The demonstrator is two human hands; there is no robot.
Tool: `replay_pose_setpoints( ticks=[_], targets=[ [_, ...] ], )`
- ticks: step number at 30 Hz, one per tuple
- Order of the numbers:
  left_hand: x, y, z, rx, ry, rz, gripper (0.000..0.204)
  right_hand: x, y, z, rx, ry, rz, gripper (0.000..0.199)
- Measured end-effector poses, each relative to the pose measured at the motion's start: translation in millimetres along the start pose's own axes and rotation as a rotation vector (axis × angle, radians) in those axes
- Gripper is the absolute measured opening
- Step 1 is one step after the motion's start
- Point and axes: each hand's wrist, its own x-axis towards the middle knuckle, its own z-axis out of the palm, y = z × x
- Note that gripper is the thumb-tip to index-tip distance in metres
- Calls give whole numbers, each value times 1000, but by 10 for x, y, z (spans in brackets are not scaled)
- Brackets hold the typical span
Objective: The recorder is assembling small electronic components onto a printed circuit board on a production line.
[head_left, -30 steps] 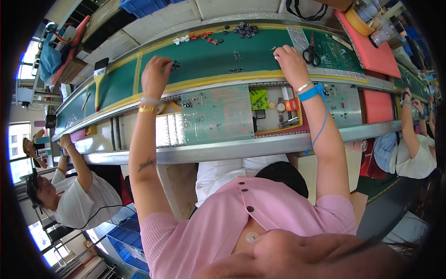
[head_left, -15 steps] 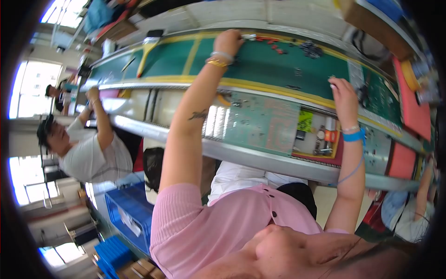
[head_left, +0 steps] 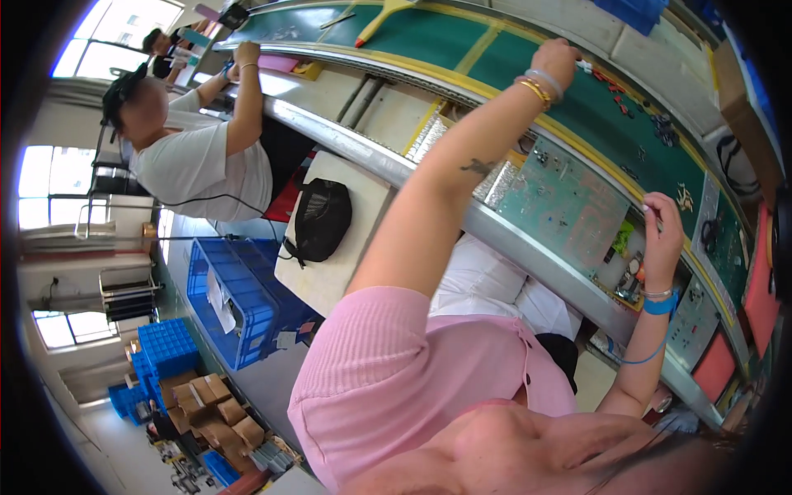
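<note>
My left hand (head_left: 557, 63) is stretched out over the green work surface (head_left: 435, 39), its fingers curled together at the far edge. Beside its fingertips lies a row of small red parts (head_left: 608, 83), with a small whitish piece (head_left: 584, 66) nearest; whether the fingers grip that piece is unclear. Above the near edge hangs my right hand (head_left: 665, 231), thumb and fingers drawn together; anything between them is too small to name. Beyond it lie small pale slivers (head_left: 685, 196). A cluster of small dark parts (head_left: 665, 130) sits further back.
Below the work surface are a greenish panel (head_left: 561, 202) with tiny parts and a metal rail (head_left: 528, 243). A yellow-handled brush (head_left: 381, 21) and dark scissors (head_left: 708, 236) lie on the surface. Another person (head_left: 202, 148) sits to the left, near a blue crate (head_left: 247, 301).
The view has turned, so the bench now slants and more of the room at left shows. Both hands stay near the same spots on the bench, with little change in their fingers.
</note>
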Motion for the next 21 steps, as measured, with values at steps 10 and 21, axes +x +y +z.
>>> replay_pose_setpoints(
  ticks=[10,21],
  targets=[
    [-1275,224,-1364,-871,-636,-188,17,-412,-252,151,115,-139,40,12],
    [-1915,-34,-1354,-1100,-832,-358,19,-477,-127,329,171,-151,100,9]
  ],
)
